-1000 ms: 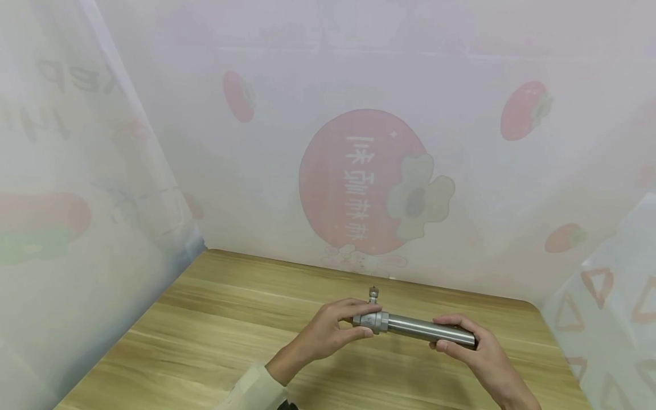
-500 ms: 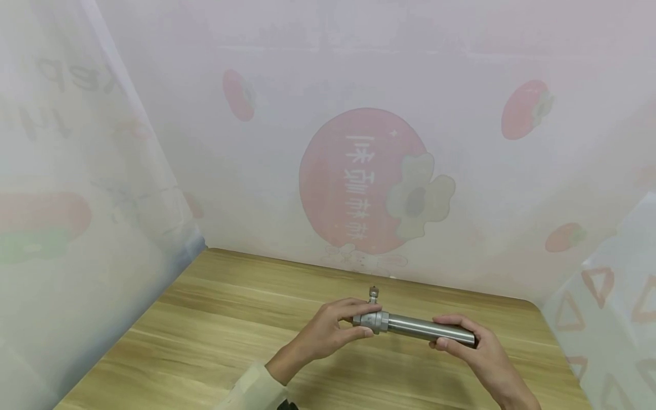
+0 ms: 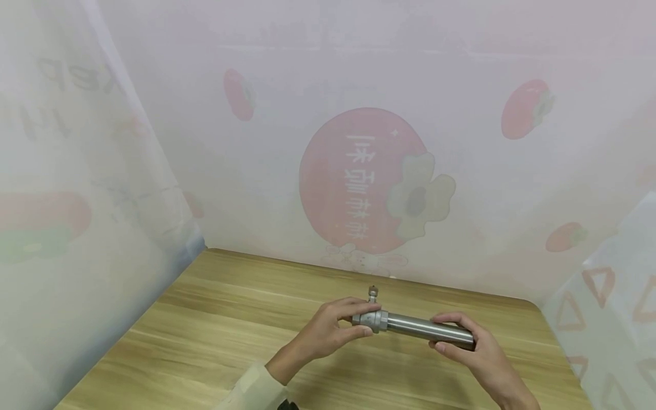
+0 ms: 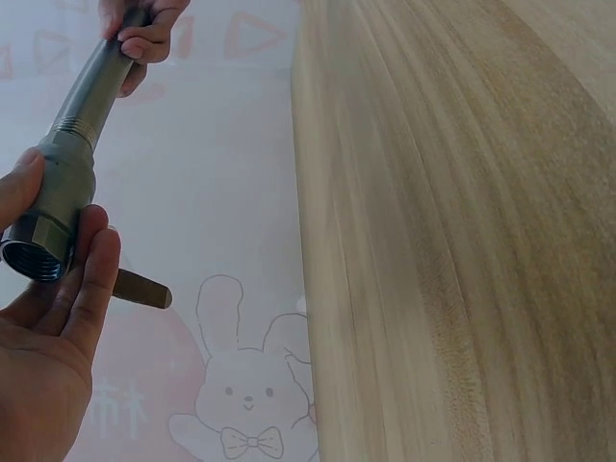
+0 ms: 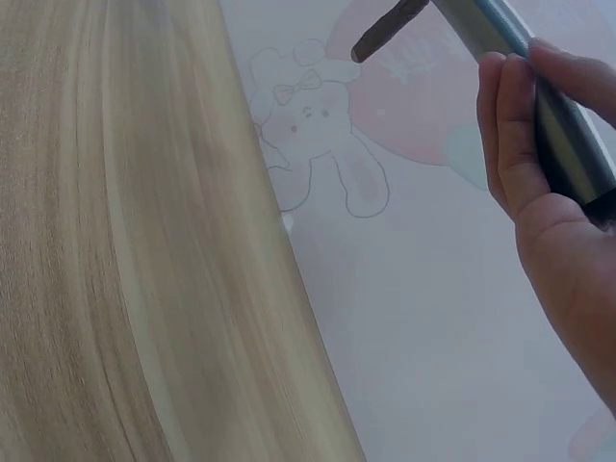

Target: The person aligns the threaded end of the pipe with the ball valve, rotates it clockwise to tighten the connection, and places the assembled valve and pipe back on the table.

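My left hand (image 3: 335, 326) holds a grey metal valve (image 3: 373, 322) between thumb and fingers. A short handle (image 3: 373, 292) sticks out from the valve's far side. Joined to the valve's right is a smooth steel pipe (image 3: 417, 326), held up over the table. At the pipe's far right end, my right hand (image 3: 468, 344) grips it with thumb in front and fingers behind. In the left wrist view, the valve's open end (image 4: 35, 260) shows inner threads, and a ring of outer threads (image 4: 77, 127) shows where pipe meets valve. The pipe's end is partly hidden in my right palm.
Below lies a wood-grain table (image 3: 230, 296) with rounded back corners. A pale printed curtain (image 3: 266, 188) hangs behind it, and more sheets (image 3: 102, 228) close off the left and right sides. A light sleeve (image 3: 256, 390) covers my left forearm.
Both hands keep their hold on the valve and pipe. The pipe and right hand sit a touch further left than before.
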Motion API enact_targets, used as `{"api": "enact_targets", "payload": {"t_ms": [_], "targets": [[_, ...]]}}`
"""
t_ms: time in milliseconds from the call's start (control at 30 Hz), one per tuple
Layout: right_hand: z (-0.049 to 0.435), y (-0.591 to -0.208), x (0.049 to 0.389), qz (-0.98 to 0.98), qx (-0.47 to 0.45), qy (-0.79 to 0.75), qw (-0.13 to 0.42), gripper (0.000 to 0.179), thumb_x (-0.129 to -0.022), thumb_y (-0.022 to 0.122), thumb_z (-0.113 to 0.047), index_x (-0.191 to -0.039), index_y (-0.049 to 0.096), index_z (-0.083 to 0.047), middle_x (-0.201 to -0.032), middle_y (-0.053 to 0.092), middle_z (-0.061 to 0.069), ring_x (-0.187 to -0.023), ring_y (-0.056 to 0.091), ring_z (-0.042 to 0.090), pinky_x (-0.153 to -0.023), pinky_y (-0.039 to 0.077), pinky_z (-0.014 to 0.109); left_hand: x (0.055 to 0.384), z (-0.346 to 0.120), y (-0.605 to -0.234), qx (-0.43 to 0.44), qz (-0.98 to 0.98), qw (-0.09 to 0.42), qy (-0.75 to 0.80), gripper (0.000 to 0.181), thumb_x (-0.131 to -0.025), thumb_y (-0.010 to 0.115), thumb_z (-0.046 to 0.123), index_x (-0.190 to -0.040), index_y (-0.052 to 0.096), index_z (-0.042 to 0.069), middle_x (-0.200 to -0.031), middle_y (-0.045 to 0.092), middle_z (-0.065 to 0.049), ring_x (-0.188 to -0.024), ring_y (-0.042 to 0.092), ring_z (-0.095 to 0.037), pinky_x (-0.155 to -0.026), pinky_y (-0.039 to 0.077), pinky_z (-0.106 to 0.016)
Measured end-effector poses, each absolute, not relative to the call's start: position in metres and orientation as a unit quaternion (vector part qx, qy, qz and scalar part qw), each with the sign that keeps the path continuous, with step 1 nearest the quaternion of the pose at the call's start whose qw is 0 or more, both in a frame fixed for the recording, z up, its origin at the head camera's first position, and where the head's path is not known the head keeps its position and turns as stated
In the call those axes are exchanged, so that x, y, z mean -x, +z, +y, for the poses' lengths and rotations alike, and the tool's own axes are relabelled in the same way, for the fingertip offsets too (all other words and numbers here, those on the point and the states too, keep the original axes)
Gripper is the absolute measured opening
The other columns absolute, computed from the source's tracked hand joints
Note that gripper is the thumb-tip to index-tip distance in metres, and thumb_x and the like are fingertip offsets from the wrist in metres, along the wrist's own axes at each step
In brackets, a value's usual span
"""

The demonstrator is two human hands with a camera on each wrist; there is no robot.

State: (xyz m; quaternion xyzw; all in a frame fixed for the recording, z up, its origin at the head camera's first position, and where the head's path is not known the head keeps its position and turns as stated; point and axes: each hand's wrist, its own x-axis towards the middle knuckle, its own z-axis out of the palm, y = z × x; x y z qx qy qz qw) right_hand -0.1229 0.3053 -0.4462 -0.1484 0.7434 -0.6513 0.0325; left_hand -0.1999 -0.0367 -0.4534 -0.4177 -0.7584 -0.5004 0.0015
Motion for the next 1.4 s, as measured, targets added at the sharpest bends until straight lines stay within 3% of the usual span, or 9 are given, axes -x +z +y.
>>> {"api": "enact_targets", "payload": {"t_ms": [300, 767, 1000, 1400], "targets": [[0.3062, -0.4471, 0.1229, 0.752, 0.146, -0.643, 0.028, 0.042, -0.105, 0.068, 0.000, -0.144, 0.055, 0.006, -0.130, 0.072, 0.000, -0.110, 0.079, 0.025, -0.097, 0.065, 0.031, 0.1990, -0.0371, -0.4533, 0.418, -0.759, 0.000, -0.498, 0.049, -0.103, 0.077, 0.025, -0.150, 0.066, 0.012, -0.142, 0.071, -0.011, -0.118, 0.071, -0.014, -0.101, 0.063, -0.033], [0.3064, -0.4471, 0.1224, 0.754, 0.144, -0.640, 0.029, 0.041, -0.107, 0.067, -0.001, -0.145, 0.055, 0.007, -0.128, 0.075, 0.004, -0.108, 0.079, 0.023, -0.098, 0.064, 0.029, 0.1982, -0.0372, -0.4518, 0.407, -0.766, -0.007, -0.498, 0.050, -0.102, 0.078, 0.026, -0.151, 0.067, 0.021, -0.144, 0.071, -0.007, -0.122, 0.070, -0.016, -0.099, 0.061, -0.030], [0.3060, -0.4467, 0.1230, 0.755, 0.136, -0.640, 0.031, 0.044, -0.107, 0.068, -0.003, -0.146, 0.054, 0.010, -0.126, 0.076, 0.004, -0.108, 0.080, 0.024, -0.098, 0.063, 0.028, 0.1991, -0.0369, -0.4530, 0.408, -0.766, -0.007, -0.497, 0.050, -0.102, 0.078, 0.026, -0.150, 0.067, 0.016, -0.144, 0.071, -0.007, -0.122, 0.070, -0.015, -0.099, 0.061, -0.030], [0.3059, -0.4463, 0.1232, 0.752, 0.128, -0.645, 0.032, 0.039, -0.107, 0.067, -0.004, -0.144, 0.059, 0.003, -0.125, 0.076, 0.007, -0.107, 0.080, 0.026, -0.099, 0.063, 0.029, 0.1994, -0.0368, -0.4539, 0.409, -0.767, -0.005, -0.495, 0.050, -0.102, 0.078, 0.026, -0.150, 0.068, 0.018, -0.145, 0.070, -0.006, -0.124, 0.069, -0.017, -0.100, 0.061, -0.029]]}}
